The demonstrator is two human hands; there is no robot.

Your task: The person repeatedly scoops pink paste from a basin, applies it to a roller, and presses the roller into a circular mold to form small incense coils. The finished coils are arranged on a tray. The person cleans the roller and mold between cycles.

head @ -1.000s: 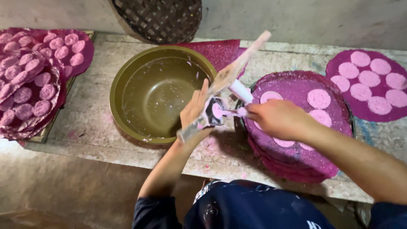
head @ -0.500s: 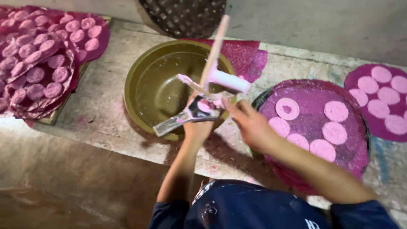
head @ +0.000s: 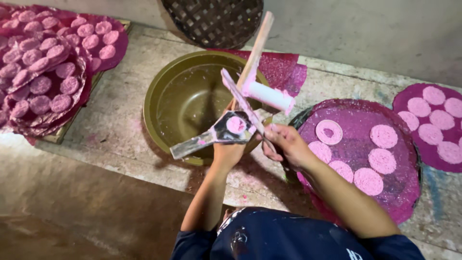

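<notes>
bowl (head: 187, 103) left of tray (head: 409, 190)

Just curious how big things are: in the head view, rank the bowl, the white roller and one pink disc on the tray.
1. Bowl, clearly largest.
2. White roller.
3. Pink disc; close to the roller, which is held nearer the camera, so unsure.

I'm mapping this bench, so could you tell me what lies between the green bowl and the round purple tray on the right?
In the head view, the person's right hand and a white roller sit between the green bowl and the purple tray.
</notes>
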